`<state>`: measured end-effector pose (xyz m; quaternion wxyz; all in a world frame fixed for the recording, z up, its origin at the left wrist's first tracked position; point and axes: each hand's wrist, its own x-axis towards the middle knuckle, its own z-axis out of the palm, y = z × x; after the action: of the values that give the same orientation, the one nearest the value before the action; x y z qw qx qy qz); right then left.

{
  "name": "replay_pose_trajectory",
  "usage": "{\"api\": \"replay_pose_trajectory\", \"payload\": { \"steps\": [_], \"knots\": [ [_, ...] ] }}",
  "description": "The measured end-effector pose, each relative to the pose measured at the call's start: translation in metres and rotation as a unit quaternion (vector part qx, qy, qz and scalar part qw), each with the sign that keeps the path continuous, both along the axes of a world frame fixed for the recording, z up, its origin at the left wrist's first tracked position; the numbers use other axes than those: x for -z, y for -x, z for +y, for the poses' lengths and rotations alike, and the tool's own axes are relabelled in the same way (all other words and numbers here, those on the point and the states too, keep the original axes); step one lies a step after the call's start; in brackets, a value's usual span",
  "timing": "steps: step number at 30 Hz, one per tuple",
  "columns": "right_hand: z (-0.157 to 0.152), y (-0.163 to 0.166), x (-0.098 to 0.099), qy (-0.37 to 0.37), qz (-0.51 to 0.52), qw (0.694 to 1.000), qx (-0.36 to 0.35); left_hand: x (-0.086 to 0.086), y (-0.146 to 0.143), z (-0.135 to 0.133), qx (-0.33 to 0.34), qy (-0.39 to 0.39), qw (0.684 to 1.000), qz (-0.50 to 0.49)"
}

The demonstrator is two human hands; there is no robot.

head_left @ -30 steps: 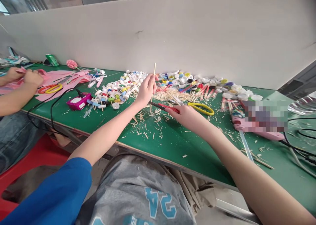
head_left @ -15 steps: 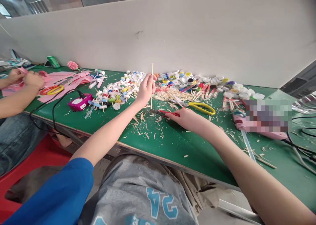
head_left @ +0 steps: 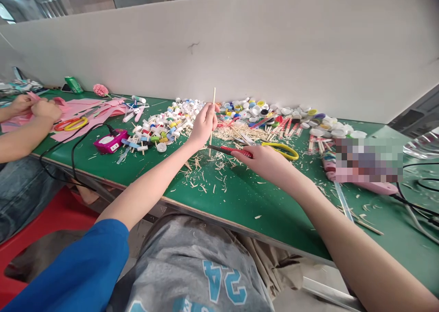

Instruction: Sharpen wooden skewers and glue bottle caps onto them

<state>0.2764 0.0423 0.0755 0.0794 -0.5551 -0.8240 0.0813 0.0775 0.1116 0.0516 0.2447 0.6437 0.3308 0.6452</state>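
My left hand [head_left: 203, 125] is closed around a thin, pale wooden stick [head_left: 214, 95], held nearly upright with its top poking out above the fingers. The stick's lower end shows below the hand, close to the table. My right hand [head_left: 259, 160] grips a red-handled knife [head_left: 228, 150] whose dark blade points left and crosses the lower part of the stick. Loose wood shavings [head_left: 206, 175] lie on the green table beneath both hands. Just beyond the right hand lie yellow-handled scissors [head_left: 283, 150], partly covered by that hand.
Bottle caps [head_left: 161, 131], many fixed on short sticks, are heaped behind my left hand; more caps [head_left: 329, 124] run along the wall. A magenta box [head_left: 111, 140] with cables sits left. A pink glue gun [head_left: 373, 186] lies right. Another person's hands [head_left: 46, 110] hold pink material at far left.
The knife has risen slightly along the stick, and its blade now crosses it rather than lying at its lower end. The stick leans a little more to the right at its top.
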Motion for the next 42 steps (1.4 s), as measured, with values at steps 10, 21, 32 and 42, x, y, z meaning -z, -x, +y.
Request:
{"api": "replay_pose_trajectory", "payload": {
  "steps": [10,21,32,42],
  "knots": [
    [0.004,-0.009,-0.006,0.029,0.011,0.999,0.007,0.003,0.002,0.005,0.001,-0.001,1.000,-0.007],
    [0.005,-0.014,-0.008,0.061,0.041,0.997,0.006,0.002,0.003,0.004,-0.001,0.000,1.000,-0.008],
    [0.002,0.004,0.001,0.012,0.017,1.000,0.000,0.002,0.001,0.002,-0.007,0.005,1.000,-0.019],
    [0.003,0.011,-0.001,0.063,0.015,0.998,0.019,0.001,-0.001,0.002,-0.001,0.004,1.000,-0.007]
  ]
}}
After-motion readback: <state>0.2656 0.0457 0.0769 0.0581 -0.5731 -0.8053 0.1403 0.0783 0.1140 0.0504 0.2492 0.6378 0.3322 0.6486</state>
